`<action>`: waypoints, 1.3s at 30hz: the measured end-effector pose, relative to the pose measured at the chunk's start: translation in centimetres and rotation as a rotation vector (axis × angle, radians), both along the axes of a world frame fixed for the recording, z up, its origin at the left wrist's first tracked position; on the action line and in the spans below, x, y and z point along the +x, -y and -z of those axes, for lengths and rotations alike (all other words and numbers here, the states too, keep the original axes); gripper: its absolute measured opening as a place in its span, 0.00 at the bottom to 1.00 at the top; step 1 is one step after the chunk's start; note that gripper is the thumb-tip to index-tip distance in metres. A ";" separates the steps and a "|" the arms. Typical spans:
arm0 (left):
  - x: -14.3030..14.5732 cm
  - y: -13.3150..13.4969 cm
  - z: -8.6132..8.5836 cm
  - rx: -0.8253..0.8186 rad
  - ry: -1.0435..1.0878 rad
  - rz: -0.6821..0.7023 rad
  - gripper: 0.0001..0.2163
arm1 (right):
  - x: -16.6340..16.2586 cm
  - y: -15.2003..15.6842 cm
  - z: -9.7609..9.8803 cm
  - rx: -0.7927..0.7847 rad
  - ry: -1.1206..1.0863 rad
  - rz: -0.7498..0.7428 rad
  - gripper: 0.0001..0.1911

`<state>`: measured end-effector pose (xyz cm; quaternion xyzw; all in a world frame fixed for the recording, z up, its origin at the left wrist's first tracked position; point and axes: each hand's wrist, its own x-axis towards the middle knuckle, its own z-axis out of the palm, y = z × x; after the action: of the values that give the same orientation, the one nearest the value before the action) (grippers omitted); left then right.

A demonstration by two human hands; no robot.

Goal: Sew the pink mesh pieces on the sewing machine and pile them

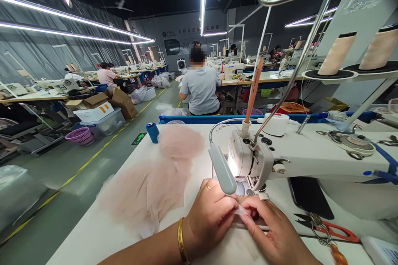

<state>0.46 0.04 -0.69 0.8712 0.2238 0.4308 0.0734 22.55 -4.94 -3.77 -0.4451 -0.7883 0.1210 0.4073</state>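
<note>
Both hands meet in front of the needle area of a white sewing machine (311, 153). My left hand (211, 211) is closed, its fingers pinching a thin, pale sheer fabric piece (239, 210). Opposite it, my right hand (267, 225) pinches the same fabric between thumb and forefinger. A grey lamp head (223, 169) hangs just above my left fingers and partly covers the machine's plate. More pale pink sheer fabric (152, 190) lies spread on the white table to the left.
A blue thread spool (152, 132) stands at the table's far left edge. Right of my hands lie a black phone (311, 196) and orange-handled snips (336, 230). Beige thread cones (337, 54) stand on a rack. A person (200, 85) sits ahead, facing away.
</note>
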 end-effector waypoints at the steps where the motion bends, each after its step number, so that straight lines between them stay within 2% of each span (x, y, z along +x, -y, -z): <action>1: 0.0 0.0 0.0 -0.002 -0.004 0.002 0.06 | 0.0 0.0 0.0 0.011 -0.022 0.007 0.06; 7: -0.1 -0.1 -0.1 0.013 -0.023 0.021 0.07 | -0.3 0.1 -0.4 0.024 -0.036 0.008 0.03; 15: 0.0 -0.2 0.0 0.012 -0.015 0.034 0.07 | -0.4 0.3 -0.3 -0.028 -0.060 0.017 0.05; 23: 0.0 0.1 -0.8 -0.031 -0.052 0.054 0.08 | -0.2 0.0 0.3 0.066 -0.055 0.023 0.07; 28: 0.0 0.2 -1.0 -0.048 -0.097 0.094 0.18 | -0.4 0.1 -0.7 0.128 -0.052 0.008 0.07; 39: -0.1 0.0 -0.7 -0.068 -0.088 0.105 0.13 | -0.5 -0.1 -1.4 0.164 -0.023 -0.007 0.07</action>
<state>0.41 0.06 -0.02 0.8968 0.1952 0.3799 0.1155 22.07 -4.89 -2.35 -0.4061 -0.7923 0.0623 0.4511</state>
